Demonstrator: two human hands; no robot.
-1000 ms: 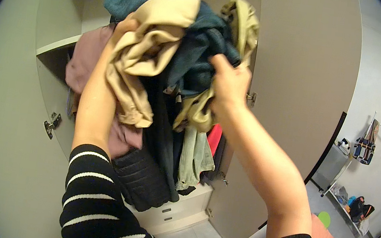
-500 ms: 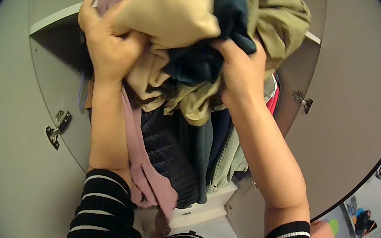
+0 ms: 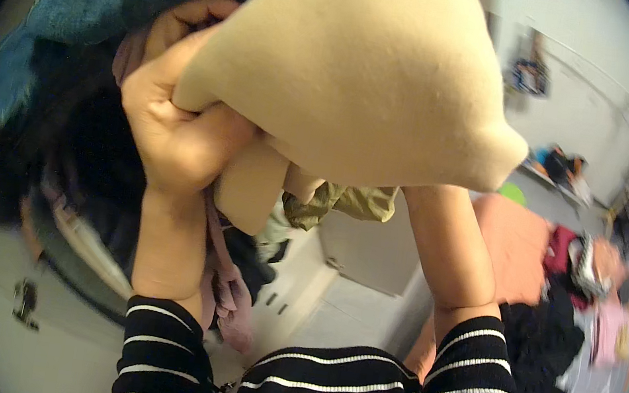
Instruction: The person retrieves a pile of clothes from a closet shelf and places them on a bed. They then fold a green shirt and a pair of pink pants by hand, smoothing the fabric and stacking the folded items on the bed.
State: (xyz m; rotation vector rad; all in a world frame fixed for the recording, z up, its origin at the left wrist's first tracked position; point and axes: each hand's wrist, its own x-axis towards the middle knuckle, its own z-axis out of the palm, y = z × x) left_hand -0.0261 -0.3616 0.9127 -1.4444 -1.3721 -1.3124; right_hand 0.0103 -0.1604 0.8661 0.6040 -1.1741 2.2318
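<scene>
My left hand (image 3: 181,113) is closed on a bunch of clothes, its fingers gripping the edge of a large cream garment (image 3: 364,75). A mauve garment (image 3: 230,309) trails below the left wrist. Beyond that hand, at the upper left, is a blue denim piece (image 3: 107,14) with a frayed edge. Olive fabric (image 3: 362,203) shows beneath the cream garment. My right forearm (image 3: 444,247) reaches up behind the cream garment, which hides my right hand and its fingers.
To the left, the wardrobe's dark interior holds clothes; a metal hinge (image 3: 26,305) sits low on its panel. At right are a peach cloth surface (image 3: 512,248), a black garment (image 3: 542,349) and several piled clothes (image 3: 598,268). A wall shelf (image 3: 553,186) holds small items.
My view has turned right, away from the wardrobe. The bundle has come out of it with my hands, and the cream garment now covers my right hand.
</scene>
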